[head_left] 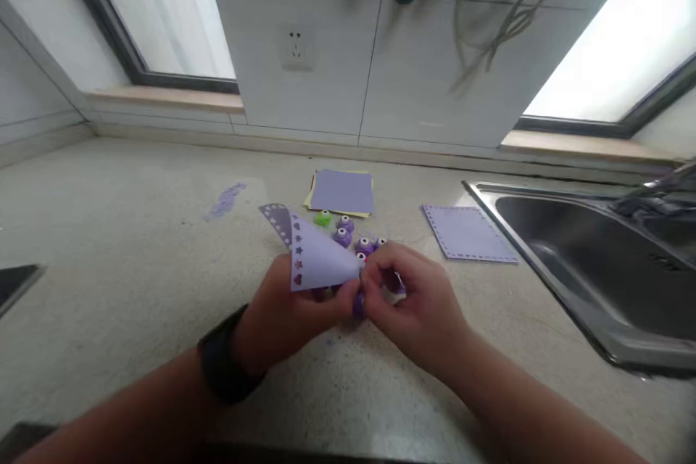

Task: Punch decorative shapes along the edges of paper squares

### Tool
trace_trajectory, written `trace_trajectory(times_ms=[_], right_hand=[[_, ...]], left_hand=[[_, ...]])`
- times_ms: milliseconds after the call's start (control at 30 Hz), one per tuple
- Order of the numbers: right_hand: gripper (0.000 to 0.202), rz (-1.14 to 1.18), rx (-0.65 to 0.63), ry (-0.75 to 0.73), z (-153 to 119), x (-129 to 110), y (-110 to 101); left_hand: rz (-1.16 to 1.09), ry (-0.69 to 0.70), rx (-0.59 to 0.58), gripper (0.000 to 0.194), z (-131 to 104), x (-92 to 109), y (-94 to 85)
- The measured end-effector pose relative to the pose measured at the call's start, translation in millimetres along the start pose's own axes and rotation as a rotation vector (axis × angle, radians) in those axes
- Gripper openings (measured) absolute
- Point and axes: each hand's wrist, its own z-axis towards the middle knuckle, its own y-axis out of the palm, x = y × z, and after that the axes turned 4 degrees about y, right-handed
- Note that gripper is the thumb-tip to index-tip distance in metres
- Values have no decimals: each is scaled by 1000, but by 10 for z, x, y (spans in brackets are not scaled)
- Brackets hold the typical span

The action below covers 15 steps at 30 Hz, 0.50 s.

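Observation:
A lilac sheet of paper (323, 257) is curled up between my hands, with heart and star shapes punched along its edge. My left hand (296, 308), with a black band at the wrist, grips the sheet from below, its thumb stretched toward the right corner. At that corner my right hand (410, 293) is closed, thumb and fingertips pinched on the paper. Small purple craft punches (342, 236) and a green punch (322, 218) stand just behind the sheet. More purple ones are partly hidden by my hands.
A stack of coloured paper (342, 191) lies toward the wall. Lilac sheets with punched borders (469, 232) rest beside the steel sink (544, 290) on the right. Small lilac paper cut-outs (225, 201) are heaped on the counter at the left.

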Motion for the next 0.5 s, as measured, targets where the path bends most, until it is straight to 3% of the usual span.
trace_trajectory(times_ms=[200, 500], right_hand=[[12, 21, -7, -2, 24, -1, -23], [11, 144, -44, 99, 0, 24, -32]], left_hand=[[54, -60, -17, 5, 28, 34, 29], [-38, -87, -33, 6, 56, 34, -14]])
